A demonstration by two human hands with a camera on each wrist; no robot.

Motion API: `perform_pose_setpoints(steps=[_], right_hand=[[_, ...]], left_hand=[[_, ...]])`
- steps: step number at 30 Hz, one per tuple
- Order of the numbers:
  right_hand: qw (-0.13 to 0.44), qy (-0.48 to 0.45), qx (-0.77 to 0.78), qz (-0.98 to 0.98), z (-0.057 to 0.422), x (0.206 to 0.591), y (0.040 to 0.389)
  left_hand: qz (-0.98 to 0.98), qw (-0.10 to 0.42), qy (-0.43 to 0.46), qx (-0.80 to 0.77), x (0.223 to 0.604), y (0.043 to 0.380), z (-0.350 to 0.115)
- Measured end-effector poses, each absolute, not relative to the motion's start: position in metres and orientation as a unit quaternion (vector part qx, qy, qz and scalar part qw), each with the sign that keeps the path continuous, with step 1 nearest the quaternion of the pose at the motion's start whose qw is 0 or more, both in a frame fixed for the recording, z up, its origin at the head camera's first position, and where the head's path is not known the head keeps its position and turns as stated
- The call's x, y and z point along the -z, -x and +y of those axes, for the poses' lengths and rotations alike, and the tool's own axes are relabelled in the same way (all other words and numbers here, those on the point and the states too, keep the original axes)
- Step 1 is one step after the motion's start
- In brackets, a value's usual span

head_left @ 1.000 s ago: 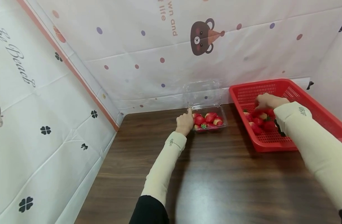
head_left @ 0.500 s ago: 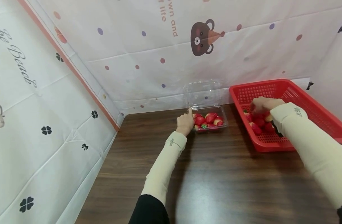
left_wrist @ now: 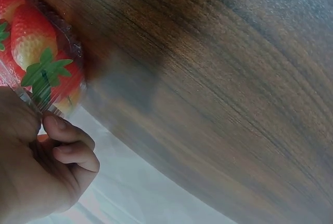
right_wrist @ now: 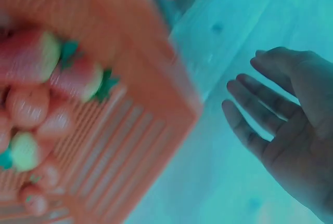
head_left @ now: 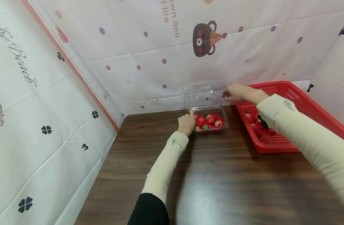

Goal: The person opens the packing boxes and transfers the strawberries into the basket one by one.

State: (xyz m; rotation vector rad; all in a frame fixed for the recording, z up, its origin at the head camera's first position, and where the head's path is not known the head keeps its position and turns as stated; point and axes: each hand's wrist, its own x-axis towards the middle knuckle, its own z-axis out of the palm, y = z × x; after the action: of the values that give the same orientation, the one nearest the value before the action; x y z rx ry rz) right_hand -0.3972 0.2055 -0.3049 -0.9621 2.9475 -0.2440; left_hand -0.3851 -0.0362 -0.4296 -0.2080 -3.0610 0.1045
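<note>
A clear plastic clamshell box (head_left: 225,122) stands on the table with its lid (head_left: 203,93) raised against the back sheet. Several red strawberries (head_left: 212,118) fill its base. My left hand (head_left: 186,123) grips the box's left edge; in the left wrist view its fingers (left_wrist: 73,154) are curled right at the plastic rim. Past the red basket's left rim, my right hand (head_left: 235,92) hovers by the lid's right edge. The right wrist view shows that hand's fingers (right_wrist: 265,99) loosely spread, holding nothing.
The red plastic basket (head_left: 284,148) stands right of the box, under my right forearm. More strawberries (head_left: 255,128) lie in its left part, partly hidden by the sleeve. A white printed sheet (head_left: 132,84) rises behind the dark wooden table (head_left: 217,175).
My right hand has come up out of the strawberries in the basket and moved left to the lid's right edge. The left hand has stayed at the box.
</note>
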Motion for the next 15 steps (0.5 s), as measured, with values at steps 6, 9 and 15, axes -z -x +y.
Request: perform_pose_setpoints(steps=[6, 9, 15], right_hand=[[0.054, 0.358, 0.005, 0.932, 0.154, 0.326, 0.386], [0.077, 0.363, -0.027, 0.928, 0.132, 0.339, 0.381], [0.097, 0.363, -0.048, 0.926, 0.106, 0.360, 0.375]], left_hand=[[-0.997, 0.030, 0.066, -0.034, 0.425, 0.385, -0.036], [-0.997, 0.030, 0.062, -0.034, 0.424, 0.384, -0.036], [-0.997, 0.021, 0.060, -0.041, 0.426, 0.384, -0.035]])
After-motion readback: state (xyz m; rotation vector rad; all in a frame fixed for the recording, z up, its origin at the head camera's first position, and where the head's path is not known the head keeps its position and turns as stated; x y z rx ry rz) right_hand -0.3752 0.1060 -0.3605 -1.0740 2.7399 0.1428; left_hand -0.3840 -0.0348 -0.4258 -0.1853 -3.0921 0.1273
